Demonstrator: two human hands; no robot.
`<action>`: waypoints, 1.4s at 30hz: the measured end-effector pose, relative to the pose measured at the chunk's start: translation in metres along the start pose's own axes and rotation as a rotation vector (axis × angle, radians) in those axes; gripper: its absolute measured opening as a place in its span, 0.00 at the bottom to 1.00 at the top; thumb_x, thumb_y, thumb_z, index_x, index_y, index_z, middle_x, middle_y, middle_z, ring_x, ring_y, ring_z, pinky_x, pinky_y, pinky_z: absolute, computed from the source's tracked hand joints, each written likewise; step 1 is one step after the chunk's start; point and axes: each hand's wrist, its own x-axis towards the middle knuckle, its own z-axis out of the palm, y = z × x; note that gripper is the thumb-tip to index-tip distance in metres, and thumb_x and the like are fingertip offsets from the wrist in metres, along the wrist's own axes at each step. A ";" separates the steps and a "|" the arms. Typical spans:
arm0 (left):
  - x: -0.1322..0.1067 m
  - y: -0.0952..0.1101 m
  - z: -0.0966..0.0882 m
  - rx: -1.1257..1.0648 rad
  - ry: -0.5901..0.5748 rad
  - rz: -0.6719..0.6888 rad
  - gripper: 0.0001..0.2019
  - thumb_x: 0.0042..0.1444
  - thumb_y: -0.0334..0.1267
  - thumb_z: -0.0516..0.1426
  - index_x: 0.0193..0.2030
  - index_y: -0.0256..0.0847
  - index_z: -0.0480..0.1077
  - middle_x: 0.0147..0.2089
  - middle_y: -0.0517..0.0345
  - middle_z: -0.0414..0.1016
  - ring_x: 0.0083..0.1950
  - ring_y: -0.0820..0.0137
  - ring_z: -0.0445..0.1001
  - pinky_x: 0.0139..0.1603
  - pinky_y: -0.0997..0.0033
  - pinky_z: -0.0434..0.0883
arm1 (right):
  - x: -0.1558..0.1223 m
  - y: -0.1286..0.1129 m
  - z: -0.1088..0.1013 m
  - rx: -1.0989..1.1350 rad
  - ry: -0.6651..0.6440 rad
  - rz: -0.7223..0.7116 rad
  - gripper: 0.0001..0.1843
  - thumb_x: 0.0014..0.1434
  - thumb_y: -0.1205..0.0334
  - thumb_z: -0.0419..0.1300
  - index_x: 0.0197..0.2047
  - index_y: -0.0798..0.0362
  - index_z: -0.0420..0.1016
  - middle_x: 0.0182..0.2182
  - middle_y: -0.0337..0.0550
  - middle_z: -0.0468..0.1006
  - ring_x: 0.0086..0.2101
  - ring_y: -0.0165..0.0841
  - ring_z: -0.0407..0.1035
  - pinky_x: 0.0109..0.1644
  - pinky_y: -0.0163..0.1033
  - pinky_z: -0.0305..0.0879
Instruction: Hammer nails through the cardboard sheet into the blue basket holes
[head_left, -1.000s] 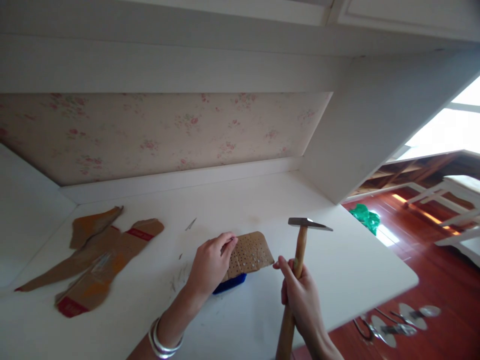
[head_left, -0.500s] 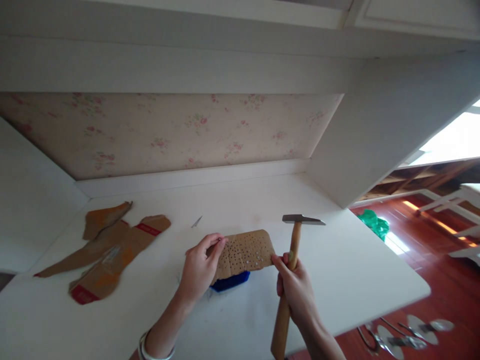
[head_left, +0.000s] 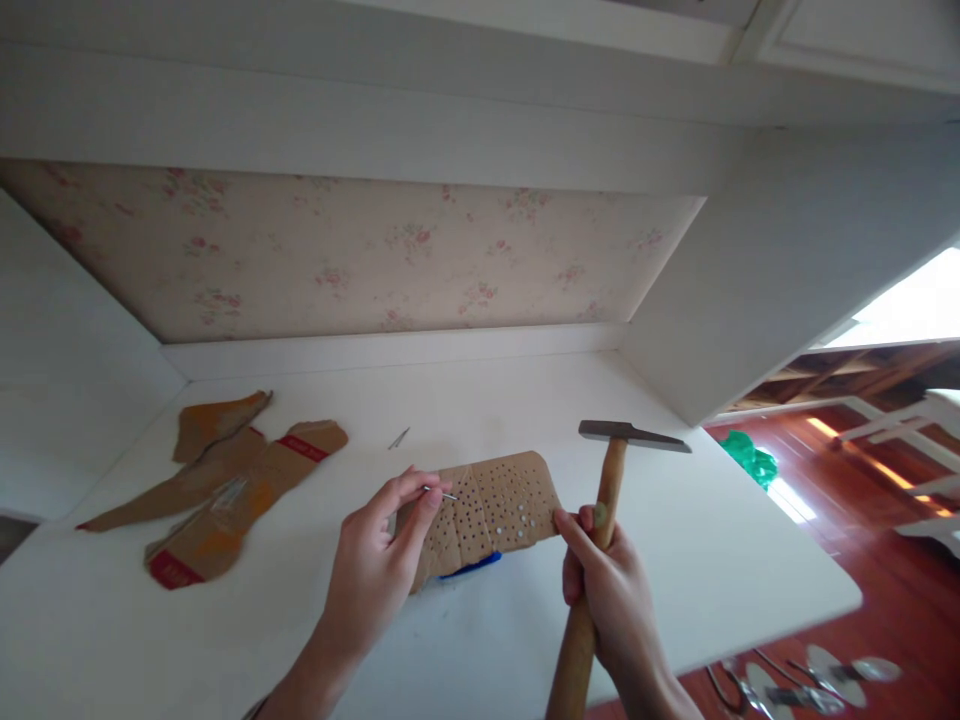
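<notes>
A smooth white tabletop (head_left: 705,560) spreads on every side of the perforated card (head_left: 487,500), reaching to the right of it as a bare stretch with a rounded corner; directly beneath the card's near edge sits a blue object (head_left: 472,567), mostly covered by it; well to the left of the card lie torn, overlapping pieces of brown cardboard (head_left: 281,470), red-banded and marked with orange patches; beyond the card and slightly left lie thin metallic slivers (head_left: 399,437), close together.

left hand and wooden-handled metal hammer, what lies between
In the head view: a thin metal pin, a perforated brown cardboard sheet and the right thumb.
</notes>
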 end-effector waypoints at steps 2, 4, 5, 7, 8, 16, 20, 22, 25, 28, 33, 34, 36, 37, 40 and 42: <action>-0.005 0.002 -0.007 0.022 0.043 0.015 0.09 0.61 0.45 0.57 0.43 0.45 0.74 0.44 0.58 0.81 0.53 0.67 0.76 0.57 0.69 0.70 | -0.004 -0.001 0.004 0.013 -0.026 0.004 0.21 0.55 0.48 0.65 0.30 0.48 0.56 0.10 0.23 0.59 0.10 0.20 0.50 0.13 0.25 0.41; -0.010 0.002 -0.012 0.046 0.082 0.017 0.09 0.61 0.44 0.57 0.44 0.46 0.74 0.45 0.59 0.81 0.55 0.66 0.75 0.58 0.69 0.69 | -0.007 0.001 0.008 0.021 -0.056 0.020 0.22 0.55 0.48 0.65 0.29 0.48 0.55 0.09 0.22 0.58 0.10 0.19 0.49 0.13 0.25 0.40; -0.011 0.001 -0.014 0.054 0.097 0.011 0.09 0.61 0.44 0.57 0.44 0.46 0.74 0.45 0.59 0.81 0.55 0.66 0.75 0.57 0.69 0.70 | -0.008 0.004 0.011 0.021 -0.069 0.032 0.22 0.55 0.47 0.65 0.29 0.48 0.55 0.09 0.22 0.58 0.09 0.19 0.48 0.13 0.25 0.40; -0.012 -0.002 -0.017 0.068 0.112 -0.011 0.09 0.61 0.45 0.58 0.44 0.46 0.73 0.45 0.59 0.81 0.54 0.66 0.76 0.55 0.71 0.72 | -0.008 0.010 0.015 0.011 -0.086 0.061 0.21 0.56 0.47 0.65 0.30 0.47 0.56 0.09 0.22 0.58 0.09 0.19 0.48 0.13 0.25 0.39; -0.011 -0.004 -0.017 0.074 0.110 -0.026 0.09 0.61 0.46 0.58 0.44 0.46 0.73 0.45 0.59 0.81 0.52 0.67 0.77 0.53 0.71 0.72 | -0.008 0.014 0.017 0.000 -0.091 0.074 0.21 0.56 0.47 0.64 0.31 0.47 0.56 0.09 0.22 0.57 0.09 0.20 0.49 0.12 0.25 0.40; 0.001 -0.023 -0.011 0.086 0.011 -0.104 0.12 0.61 0.49 0.56 0.43 0.44 0.73 0.42 0.57 0.82 0.45 0.67 0.80 0.48 0.70 0.75 | -0.008 0.031 0.017 -0.053 -0.069 0.099 0.20 0.57 0.47 0.63 0.31 0.48 0.56 0.09 0.21 0.57 0.09 0.20 0.49 0.13 0.25 0.40; 0.001 -0.011 -0.012 0.051 0.041 -0.072 0.11 0.61 0.47 0.57 0.44 0.44 0.73 0.44 0.57 0.82 0.46 0.67 0.79 0.50 0.70 0.75 | -0.012 0.017 0.011 -0.008 -0.085 0.089 0.21 0.56 0.46 0.64 0.31 0.48 0.56 0.10 0.22 0.59 0.10 0.20 0.50 0.13 0.26 0.41; -0.002 0.000 -0.013 0.044 0.045 -0.038 0.10 0.61 0.46 0.57 0.44 0.45 0.73 0.45 0.58 0.82 0.47 0.67 0.79 0.51 0.71 0.74 | -0.012 0.005 0.005 0.000 -0.099 0.079 0.21 0.56 0.46 0.64 0.31 0.48 0.56 0.10 0.23 0.60 0.10 0.20 0.50 0.13 0.26 0.40; -0.010 0.014 -0.009 0.071 0.022 0.040 0.08 0.61 0.44 0.57 0.43 0.47 0.74 0.44 0.59 0.82 0.50 0.67 0.78 0.56 0.69 0.72 | -0.006 -0.015 -0.007 -0.026 -0.096 0.036 0.21 0.57 0.47 0.64 0.32 0.48 0.57 0.09 0.22 0.59 0.10 0.20 0.50 0.13 0.26 0.38; -0.017 0.020 0.000 0.092 -0.001 0.100 0.06 0.62 0.41 0.56 0.43 0.48 0.74 0.43 0.62 0.82 0.51 0.68 0.78 0.60 0.68 0.69 | 0.004 -0.027 -0.018 -0.079 -0.086 -0.013 0.21 0.57 0.48 0.65 0.31 0.47 0.56 0.09 0.23 0.60 0.10 0.20 0.50 0.14 0.25 0.41; -0.018 0.011 0.017 0.076 -0.050 0.047 0.07 0.64 0.42 0.55 0.43 0.48 0.74 0.43 0.62 0.81 0.49 0.69 0.78 0.51 0.74 0.73 | 0.015 -0.021 -0.026 -0.169 -0.064 -0.006 0.19 0.58 0.48 0.63 0.31 0.47 0.56 0.09 0.23 0.60 0.10 0.21 0.50 0.14 0.26 0.42; -0.016 0.008 0.019 0.073 -0.057 0.027 0.08 0.64 0.42 0.55 0.43 0.47 0.74 0.43 0.61 0.81 0.48 0.69 0.78 0.50 0.74 0.73 | 0.015 -0.017 -0.026 -0.195 -0.068 0.006 0.19 0.59 0.48 0.62 0.31 0.48 0.56 0.09 0.23 0.59 0.10 0.21 0.50 0.14 0.26 0.42; -0.012 0.001 0.020 0.076 -0.071 -0.005 0.09 0.64 0.44 0.54 0.43 0.46 0.74 0.43 0.59 0.81 0.46 0.68 0.79 0.48 0.73 0.74 | 0.016 -0.007 -0.023 -0.228 -0.087 0.029 0.19 0.59 0.48 0.61 0.30 0.48 0.56 0.08 0.23 0.58 0.10 0.21 0.49 0.14 0.27 0.40; -0.009 -0.003 0.020 0.081 -0.078 -0.016 0.09 0.64 0.44 0.54 0.43 0.46 0.73 0.43 0.59 0.81 0.45 0.68 0.79 0.47 0.72 0.74 | 0.016 -0.002 -0.021 -0.237 -0.099 0.040 0.18 0.60 0.49 0.61 0.30 0.48 0.56 0.08 0.22 0.57 0.10 0.21 0.48 0.14 0.27 0.39; -0.002 -0.016 0.019 0.117 -0.101 -0.036 0.10 0.64 0.46 0.54 0.42 0.46 0.73 0.42 0.58 0.81 0.44 0.67 0.79 0.46 0.71 0.74 | 0.015 0.012 -0.015 -0.246 -0.122 0.070 0.18 0.59 0.49 0.60 0.30 0.47 0.55 0.08 0.22 0.56 0.09 0.21 0.48 0.14 0.27 0.38; 0.000 -0.024 0.020 0.153 -0.121 -0.039 0.10 0.64 0.46 0.53 0.42 0.46 0.72 0.42 0.58 0.81 0.44 0.67 0.80 0.45 0.70 0.74 | 0.014 0.019 -0.012 -0.242 -0.136 0.093 0.18 0.58 0.49 0.60 0.30 0.47 0.55 0.08 0.21 0.57 0.09 0.21 0.49 0.14 0.27 0.37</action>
